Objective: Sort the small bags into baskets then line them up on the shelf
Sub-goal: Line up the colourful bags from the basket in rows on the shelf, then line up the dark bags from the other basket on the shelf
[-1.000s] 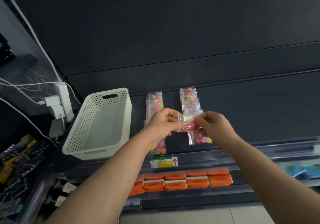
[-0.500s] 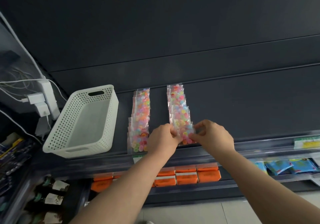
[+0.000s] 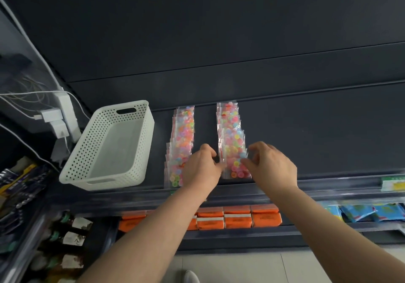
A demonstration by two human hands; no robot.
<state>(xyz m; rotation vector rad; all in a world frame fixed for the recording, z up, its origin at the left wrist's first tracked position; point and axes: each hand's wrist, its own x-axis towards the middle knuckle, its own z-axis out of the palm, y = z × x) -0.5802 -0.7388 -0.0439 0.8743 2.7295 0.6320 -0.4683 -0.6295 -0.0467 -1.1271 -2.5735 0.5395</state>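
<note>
Two rows of small clear bags of coloured beads lie on the dark shelf point(image 3: 306, 142): a left row point(image 3: 183, 133) and a right row point(image 3: 230, 125). The front bag point(image 3: 234, 162) of the right row lies flat near the shelf's front edge. My left hand point(image 3: 201, 168) holds its left edge with curled fingertips. My right hand point(image 3: 270, 164) holds its right edge, thumb on the bag and fingers arched above it. My left hand hides part of the left row's front. A white perforated basket point(image 3: 87, 151) stands empty to the left of the rows.
A white power strip with plugs and cables point(image 3: 63, 118) hangs left of the basket. Below the shelf's front rail sit orange packs point(image 3: 238, 219), blue packets point(image 3: 368, 212) at the right and bottles point(image 3: 72, 236) at the lower left. A green-yellow price tag point(image 3: 393, 184) is on the rail.
Both hands brought the bag down from mid-air onto the front of the right row. The view shifted, so the shelf and basket now sit more to the right.
</note>
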